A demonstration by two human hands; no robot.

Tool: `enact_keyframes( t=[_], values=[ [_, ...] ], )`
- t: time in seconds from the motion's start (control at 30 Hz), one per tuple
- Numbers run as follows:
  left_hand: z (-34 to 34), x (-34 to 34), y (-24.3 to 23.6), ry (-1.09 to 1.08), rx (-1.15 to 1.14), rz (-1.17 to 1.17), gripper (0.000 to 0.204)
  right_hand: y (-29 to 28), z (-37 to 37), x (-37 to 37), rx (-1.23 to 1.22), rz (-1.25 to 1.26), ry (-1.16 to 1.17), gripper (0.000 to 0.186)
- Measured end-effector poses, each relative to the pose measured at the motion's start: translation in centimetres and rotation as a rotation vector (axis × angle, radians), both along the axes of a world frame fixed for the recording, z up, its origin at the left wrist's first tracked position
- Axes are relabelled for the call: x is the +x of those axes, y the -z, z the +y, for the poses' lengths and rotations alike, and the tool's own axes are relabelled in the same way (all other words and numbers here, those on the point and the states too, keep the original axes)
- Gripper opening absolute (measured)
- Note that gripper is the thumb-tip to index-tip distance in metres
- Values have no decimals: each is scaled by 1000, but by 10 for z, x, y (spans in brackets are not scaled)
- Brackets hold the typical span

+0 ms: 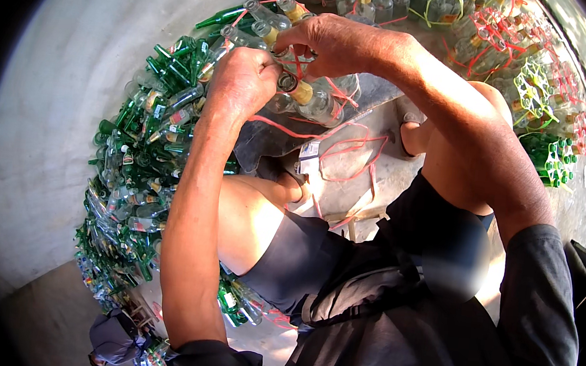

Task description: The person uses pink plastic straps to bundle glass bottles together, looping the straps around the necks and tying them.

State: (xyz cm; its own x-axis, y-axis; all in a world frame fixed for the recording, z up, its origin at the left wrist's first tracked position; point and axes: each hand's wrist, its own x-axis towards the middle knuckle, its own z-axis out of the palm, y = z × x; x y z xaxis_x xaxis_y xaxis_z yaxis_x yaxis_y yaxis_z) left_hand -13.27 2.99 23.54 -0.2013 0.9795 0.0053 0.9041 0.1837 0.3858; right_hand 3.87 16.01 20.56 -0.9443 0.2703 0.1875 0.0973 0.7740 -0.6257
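Note:
A group of upright clear glass bottles (320,106) stands in front of me, bound about with red plastic string (285,127). My left hand (240,83) is closed at the near left side of the group, with the string at its fingertips. Over the bottles' necks, my right hand (334,46) curls its fingers down and pinches the string. Between the two hands a short red strand shows. What lies inside the fingers is partly hidden. A loose length of the same string trails from the group across to the floor.
A long heap of green and clear bottles (150,127) lies along the wall at left. Tied bundles of clear bottles (490,40) stand at the far right, beside a bundle of green bottles (553,159). Tangled red string (352,153) lies between my feet. Another person (116,339) is at lower left.

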Motion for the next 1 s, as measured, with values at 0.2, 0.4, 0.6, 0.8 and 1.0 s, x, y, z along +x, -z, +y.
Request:
enact_keyframes(
  t=[0.2, 0.4, 0.6, 0.8, 1.0],
  values=[
    [-8, 2, 15, -54, 51, 14, 17, 3, 0, 2, 41, -2, 16, 52],
    [-22, 11, 24, -130, 137, 0, 17, 2, 0, 3, 30, -6, 6, 52],
    [-36, 15, 50, -328, 171, -342, 18, 5, -3, 0, 33, -16, 35, 52],
    [-44, 39, 53, -484, 310, -736, 21, 11, -2, 2, 53, 92, 39, 52],
    [-52, 53, 61, -536, 495, -927, 22, 12, -4, 2, 53, 97, 30, 54]
  ],
)
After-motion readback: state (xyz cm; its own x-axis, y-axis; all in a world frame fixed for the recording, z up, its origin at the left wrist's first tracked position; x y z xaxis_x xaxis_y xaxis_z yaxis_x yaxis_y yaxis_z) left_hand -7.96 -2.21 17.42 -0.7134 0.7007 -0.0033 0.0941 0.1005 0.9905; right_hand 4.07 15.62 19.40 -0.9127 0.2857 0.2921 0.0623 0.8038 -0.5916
